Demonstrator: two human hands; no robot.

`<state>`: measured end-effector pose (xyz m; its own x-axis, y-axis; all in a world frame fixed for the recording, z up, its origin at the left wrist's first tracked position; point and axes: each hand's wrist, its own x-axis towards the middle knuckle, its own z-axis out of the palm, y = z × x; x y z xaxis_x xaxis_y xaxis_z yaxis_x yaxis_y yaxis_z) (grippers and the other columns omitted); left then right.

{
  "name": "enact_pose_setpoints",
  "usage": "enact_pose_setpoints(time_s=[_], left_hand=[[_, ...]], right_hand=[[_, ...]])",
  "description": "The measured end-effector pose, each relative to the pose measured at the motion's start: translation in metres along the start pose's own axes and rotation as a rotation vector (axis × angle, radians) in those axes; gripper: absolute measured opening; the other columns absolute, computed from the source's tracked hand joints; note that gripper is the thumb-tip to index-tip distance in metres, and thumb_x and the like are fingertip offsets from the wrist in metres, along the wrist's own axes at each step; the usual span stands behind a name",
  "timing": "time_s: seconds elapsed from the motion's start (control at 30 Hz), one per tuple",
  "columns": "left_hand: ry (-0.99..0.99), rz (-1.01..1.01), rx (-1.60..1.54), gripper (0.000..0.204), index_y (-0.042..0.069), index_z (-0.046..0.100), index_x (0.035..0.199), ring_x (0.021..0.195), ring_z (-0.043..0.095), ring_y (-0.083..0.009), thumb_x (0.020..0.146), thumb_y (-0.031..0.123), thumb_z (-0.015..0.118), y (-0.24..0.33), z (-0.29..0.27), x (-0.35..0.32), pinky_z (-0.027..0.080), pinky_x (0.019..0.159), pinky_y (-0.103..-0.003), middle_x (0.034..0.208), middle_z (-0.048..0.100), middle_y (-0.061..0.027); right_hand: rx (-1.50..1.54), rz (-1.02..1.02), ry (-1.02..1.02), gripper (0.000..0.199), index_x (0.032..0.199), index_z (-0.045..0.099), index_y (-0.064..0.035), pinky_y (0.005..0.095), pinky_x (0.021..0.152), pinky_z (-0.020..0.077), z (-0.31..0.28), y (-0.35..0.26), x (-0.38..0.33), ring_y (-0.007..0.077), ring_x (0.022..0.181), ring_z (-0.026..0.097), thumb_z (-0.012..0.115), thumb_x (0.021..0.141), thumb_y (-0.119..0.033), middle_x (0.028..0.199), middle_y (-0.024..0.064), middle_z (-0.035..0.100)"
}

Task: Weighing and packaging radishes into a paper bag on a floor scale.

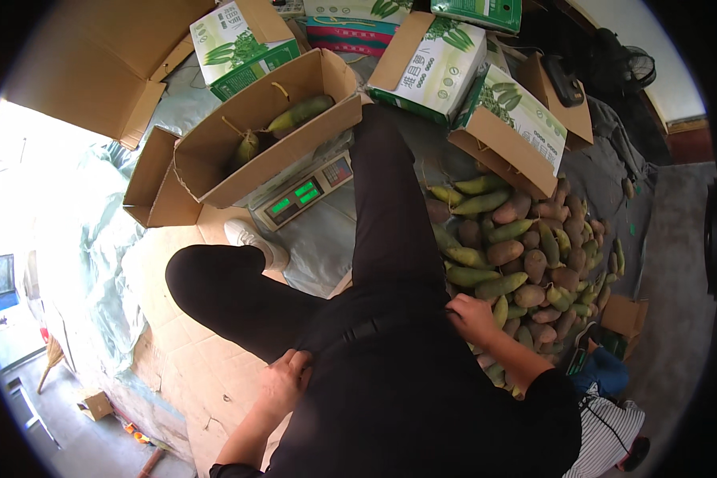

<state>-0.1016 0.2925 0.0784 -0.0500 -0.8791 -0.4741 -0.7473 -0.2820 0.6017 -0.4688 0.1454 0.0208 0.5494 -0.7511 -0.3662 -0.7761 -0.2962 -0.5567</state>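
My left hand [285, 381] is at my left hip, its fingers curled closed on the black trousers [251, 295] near the waist. At the other hip, my right hand [470, 316] also has its fingers bent in on the dark cloth; its fingertips are partly hidden. Right beside it lies a large pile of green radishes [503, 253], many with brown, muddy ends. In front of me an open cardboard box [267, 163] rests on a digital scale [304, 193] with a lit green display. A few green radishes [301, 115] lie inside the box.
Printed white-and-green cartons [432, 64] stand at the far side, one open carton [526, 131] tilting toward the pile. A black fan [625, 64] is at far right. Flattened cardboard [191, 350] and plastic sheeting [103, 263] cover the left. Another person [609, 430] is at lower right.
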Motion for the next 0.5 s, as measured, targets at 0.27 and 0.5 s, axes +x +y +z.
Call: enact_pose_setpoints(time_s=[0.27,0.5], left_hand=[[0.102,0.036,0.233,0.012,0.010,0.055,0.088,0.064,0.062,-0.0285,0.080,0.014,0.063,-0.014,0.013,-0.006,0.051,0.056,-0.039,0.074,0.057,-0.0084],[0.209,-0.080,0.169,0.014,0.008,0.056,0.089,0.063,0.061,-0.0299,0.077,0.012,0.063,-0.022,0.014,-0.015,0.050,0.055,-0.040,0.073,0.055,-0.0091]], right_hand=[[0.197,0.047,0.202,0.012,0.081,0.062,-0.0044,0.0386,0.061,0.0473,-0.011,-0.027,0.004,0.0314,0.069,0.061,0.064,0.078,-0.016,0.077,0.0107,0.060],[-0.082,-0.145,0.015,0.014,0.081,0.061,-0.0078,0.0402,0.062,0.0466,-0.014,-0.036,0.052,0.0300,0.070,0.060,0.063,0.079,-0.021,0.078,0.0078,0.060]])
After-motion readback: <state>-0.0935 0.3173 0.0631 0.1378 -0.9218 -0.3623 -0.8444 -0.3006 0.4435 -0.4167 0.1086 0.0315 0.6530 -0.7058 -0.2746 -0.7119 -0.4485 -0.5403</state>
